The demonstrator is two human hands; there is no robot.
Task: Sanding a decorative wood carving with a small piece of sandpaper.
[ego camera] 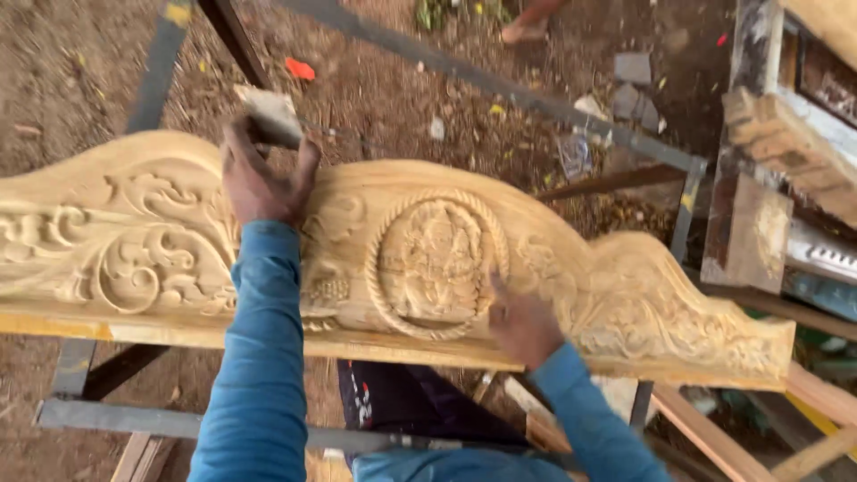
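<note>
Fingers [259, 147] atop left-right carved panel [625, 303]

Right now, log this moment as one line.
left hand: presses pale pad on carved wooden panel top edge | right hand: rests beside round medallion | panel: on metal frame

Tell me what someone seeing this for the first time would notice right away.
A long carved wooden panel stretches across the view on a metal frame, with scrollwork at its left end and a rope-edged round medallion in the middle. The left hand presses a worn flat block against the panel's top edge, while the right hand rests just beside the medallion. Both arms wear blue sleeves.
</note>
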